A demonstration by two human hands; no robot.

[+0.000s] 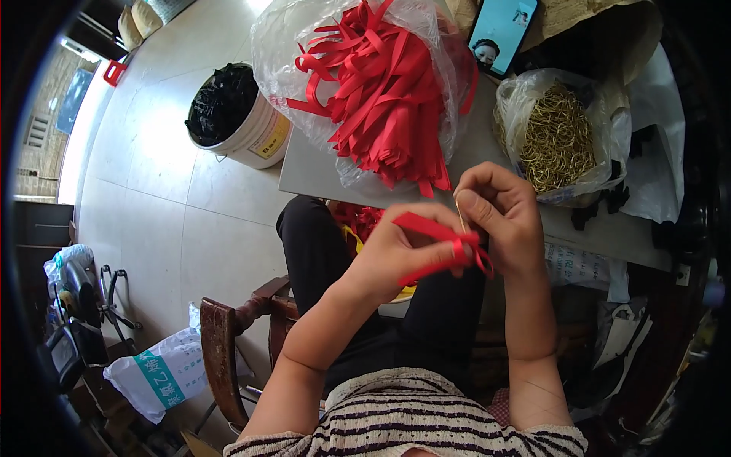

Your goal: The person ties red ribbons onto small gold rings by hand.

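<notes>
My left hand [381, 259] is closed on a piece of red ribbon [426, 226] that is folded into a loop, its ends pointing left between thumb and fingers. Just beside it, my right hand [506, 217] pinches a thin gold-coloured strand [460, 213] between thumb and forefinger. The strand runs down to the ribbon's right end, where a small red loop hangs; how the two join there is too blurred to tell. Both hands are above my lap, near the table's front edge. Below them, partly hidden, lie more red ribbon pieces [364, 221] by a yellow rim [409, 292].
On the grey table [304, 164], a clear plastic bag [278, 46] holds many red ribbons [396, 99]. Right of it are a bag of gold-coloured loops [560, 137] and a phone [502, 34]. A white bucket [259, 133] of black material stands left, a wooden chair [221, 343] nearer.
</notes>
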